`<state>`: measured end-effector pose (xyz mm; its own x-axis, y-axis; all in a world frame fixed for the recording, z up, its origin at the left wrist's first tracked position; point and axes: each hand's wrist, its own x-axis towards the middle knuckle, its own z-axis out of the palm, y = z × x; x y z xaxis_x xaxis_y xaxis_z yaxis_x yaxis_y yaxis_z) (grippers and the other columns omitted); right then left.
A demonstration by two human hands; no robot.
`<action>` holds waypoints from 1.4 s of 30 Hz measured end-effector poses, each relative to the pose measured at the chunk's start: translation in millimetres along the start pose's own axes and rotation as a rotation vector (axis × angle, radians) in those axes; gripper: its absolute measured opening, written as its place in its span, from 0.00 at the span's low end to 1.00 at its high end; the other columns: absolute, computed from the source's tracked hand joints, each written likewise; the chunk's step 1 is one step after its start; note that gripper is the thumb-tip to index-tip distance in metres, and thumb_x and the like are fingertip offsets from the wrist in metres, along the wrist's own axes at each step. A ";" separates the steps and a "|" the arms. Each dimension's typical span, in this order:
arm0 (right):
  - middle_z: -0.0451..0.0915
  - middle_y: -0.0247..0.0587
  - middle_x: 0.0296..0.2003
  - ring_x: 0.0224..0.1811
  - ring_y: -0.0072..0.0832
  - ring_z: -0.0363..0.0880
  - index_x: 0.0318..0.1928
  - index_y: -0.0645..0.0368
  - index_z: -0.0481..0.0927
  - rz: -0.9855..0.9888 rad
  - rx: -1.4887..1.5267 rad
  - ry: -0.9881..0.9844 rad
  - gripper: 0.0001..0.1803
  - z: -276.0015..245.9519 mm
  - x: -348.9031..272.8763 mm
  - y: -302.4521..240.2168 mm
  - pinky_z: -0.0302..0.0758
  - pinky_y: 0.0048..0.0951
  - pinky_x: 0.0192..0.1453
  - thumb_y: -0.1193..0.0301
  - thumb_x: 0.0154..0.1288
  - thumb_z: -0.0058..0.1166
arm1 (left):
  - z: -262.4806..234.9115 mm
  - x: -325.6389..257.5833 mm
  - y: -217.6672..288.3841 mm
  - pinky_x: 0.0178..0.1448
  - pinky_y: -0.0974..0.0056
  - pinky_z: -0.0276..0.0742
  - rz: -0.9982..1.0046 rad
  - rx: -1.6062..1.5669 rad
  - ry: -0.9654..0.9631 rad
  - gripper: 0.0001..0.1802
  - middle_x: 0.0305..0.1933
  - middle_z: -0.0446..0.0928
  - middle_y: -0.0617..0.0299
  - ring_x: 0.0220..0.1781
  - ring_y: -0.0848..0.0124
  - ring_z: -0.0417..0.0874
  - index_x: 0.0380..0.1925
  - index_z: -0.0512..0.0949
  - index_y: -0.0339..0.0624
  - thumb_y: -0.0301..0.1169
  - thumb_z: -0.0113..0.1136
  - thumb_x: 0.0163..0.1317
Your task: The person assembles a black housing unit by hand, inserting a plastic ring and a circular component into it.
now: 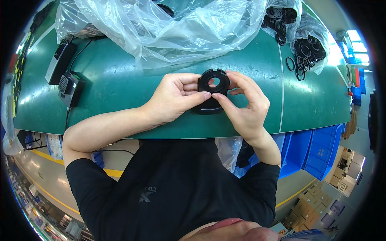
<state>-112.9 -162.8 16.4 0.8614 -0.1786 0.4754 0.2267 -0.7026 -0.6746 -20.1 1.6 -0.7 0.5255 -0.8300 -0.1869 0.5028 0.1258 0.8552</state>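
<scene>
Both my hands hold a round black ring-shaped part [204, 82] with a hole through its middle and notches in its far rim. My left hand [177, 94] grips its left side, thumb on the near edge and fingers curled behind. From the right, my right hand [246, 98] pinches it, thumb at the near edge and index finger at the upper rim. Just under it, close to the table's front, another black rounded piece [210, 109] shows in part; whether the two touch I cannot tell.
A large clear plastic bag [177, 44] spreads across the back of the green table [257, 116]. Bags of black rings [309, 50] lie at the back right, some rings loose. Two black corded devices [71, 88] stand at left. Blue bins [321, 150] sit beyond the front edge, right.
</scene>
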 end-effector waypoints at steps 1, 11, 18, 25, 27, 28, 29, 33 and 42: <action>0.77 0.46 0.44 0.37 0.28 0.79 0.41 0.65 0.78 0.056 0.081 -0.001 0.20 0.0 -1.4 1.3 0.77 0.23 0.34 0.81 0.43 0.65 | 0.3 -0.2 -0.4 0.49 0.73 0.75 -0.002 -0.001 0.001 0.17 0.44 0.78 0.56 0.44 0.76 0.78 0.49 0.72 0.29 0.20 0.55 0.58; 0.77 0.48 0.45 0.40 0.24 0.78 0.37 0.69 0.77 0.317 0.504 -0.035 0.12 -3.7 -0.9 5.4 0.77 0.20 0.39 0.83 0.49 0.61 | -0.6 0.4 -2.9 0.50 0.72 0.75 0.051 0.009 0.010 0.17 0.43 0.77 0.57 0.44 0.76 0.78 0.49 0.72 0.29 0.20 0.56 0.58; 0.79 0.47 0.40 0.37 0.25 0.79 0.32 0.68 0.78 0.302 0.424 -0.167 0.09 -9.4 0.3 9.4 0.78 0.22 0.37 0.82 0.47 0.63 | -1.2 -1.5 -3.2 0.48 0.74 0.74 0.066 0.076 -0.028 0.15 0.43 0.78 0.58 0.44 0.78 0.77 0.48 0.72 0.29 0.21 0.54 0.60; 0.80 0.47 0.34 0.29 0.29 0.81 0.29 0.67 0.77 -0.023 0.101 -0.080 0.11 -7.0 0.6 6.3 0.77 0.23 0.32 0.82 0.43 0.65 | -3.1 -0.4 -4.7 0.49 0.74 0.73 0.058 0.078 -0.043 0.16 0.43 0.78 0.58 0.44 0.79 0.77 0.49 0.72 0.30 0.21 0.54 0.60; 0.80 0.47 0.33 0.29 0.31 0.80 0.28 0.66 0.77 -0.069 0.050 -0.069 0.11 -6.5 0.6 2.1 0.77 0.23 0.32 0.82 0.42 0.65 | -2.0 -2.7 -3.3 0.52 0.72 0.73 0.067 0.088 -0.065 0.15 0.45 0.77 0.58 0.47 0.76 0.76 0.48 0.72 0.30 0.19 0.55 0.59; 0.79 0.47 0.33 0.28 0.31 0.80 0.29 0.66 0.76 -0.105 0.016 -0.043 0.12 -5.8 0.2 0.0 0.77 0.23 0.32 0.82 0.42 0.65 | -2.3 -2.6 -3.6 0.52 0.72 0.73 0.066 0.087 -0.064 0.15 0.45 0.77 0.58 0.47 0.76 0.76 0.48 0.72 0.30 0.19 0.55 0.59; 0.79 0.47 0.32 0.28 0.31 0.80 0.29 0.65 0.76 -0.139 -0.018 -0.015 0.12 -5.3 0.1 -0.8 0.77 0.24 0.32 0.83 0.42 0.65 | -2.8 -1.5 -3.6 0.52 0.72 0.73 0.058 0.085 -0.071 0.15 0.45 0.77 0.58 0.47 0.76 0.76 0.48 0.73 0.30 0.18 0.55 0.58; 0.79 0.47 0.33 0.28 0.31 0.80 0.30 0.66 0.76 -0.162 -0.030 -0.007 0.13 -3.0 -0.9 -0.1 0.77 0.23 0.31 0.83 0.42 0.66 | -4.1 -1.2 -2.8 0.53 0.72 0.73 0.067 0.096 -0.076 0.15 0.45 0.77 0.58 0.47 0.76 0.76 0.47 0.73 0.30 0.19 0.55 0.58; 0.79 0.46 0.34 0.30 0.26 0.81 0.34 0.66 0.76 0.063 0.150 0.007 0.14 4.0 -6.3 -1.1 0.79 0.22 0.33 0.83 0.44 0.65 | -1.2 -1.0 -4.7 0.44 0.75 0.75 0.092 0.076 -0.011 0.15 0.40 0.79 0.59 0.40 0.79 0.78 0.46 0.75 0.30 0.21 0.58 0.57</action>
<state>-116.7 -158.2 11.8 0.8729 -0.2242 0.4334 0.2382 -0.5793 -0.7795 -22.1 2.5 -5.1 0.5589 -0.8230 -0.1013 0.3990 0.1599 0.9029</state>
